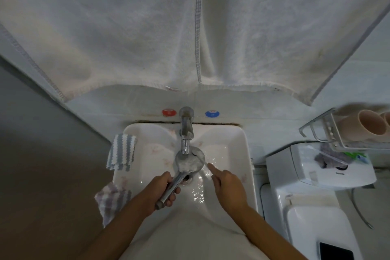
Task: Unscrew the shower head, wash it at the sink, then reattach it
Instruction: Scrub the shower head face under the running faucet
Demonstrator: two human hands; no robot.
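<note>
My left hand (163,188) grips the chrome handle of the shower head (190,161) and holds its round face up under the spout of the chrome tap (186,131). Water runs over the face and splashes into the white sink (242,154). My right hand (226,183) is just right of the shower head, index finger stretched out with its tip close to the head's rim, the other fingers curled, holding nothing.
Two striped cloths lie on the sink's left rim, one blue-white (121,152), one purple-white (113,198). Large white towels (190,27) hang above. A toilet tank (316,167) stands at right, with a wire rack holding pink cups (367,124). A phone (335,252) lies lower right.
</note>
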